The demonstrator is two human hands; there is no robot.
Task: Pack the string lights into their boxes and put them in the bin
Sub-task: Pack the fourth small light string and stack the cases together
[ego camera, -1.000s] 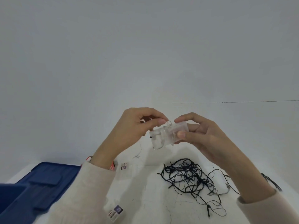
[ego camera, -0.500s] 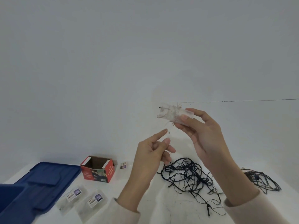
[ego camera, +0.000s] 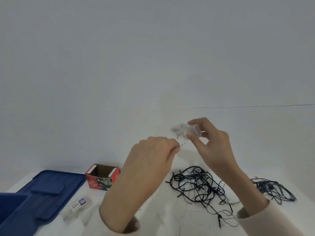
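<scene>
Hands above the surface (ego camera: 153, 218): right hand (ego camera: 210, 145) grips a clear case (ego camera: 191, 131) of fine wire lights, left hand (ego camera: 153, 155) pinches its trailing wire (ego camera: 182, 144); black light tangle (ego camera: 196, 183) and second tangle (ego camera: 274, 189) lie loose near an empty open red box (ego camera: 102, 176), so most packing seems left.

On the surface (ego camera: 162, 210), the bin lid (ego camera: 51, 188) lies left, the box (ego camera: 102, 178) beside it, one cord tangle (ego camera: 196, 184) right, another tangle (ego camera: 272, 189) farther right.

Soft even light, slight motion blur
</scene>
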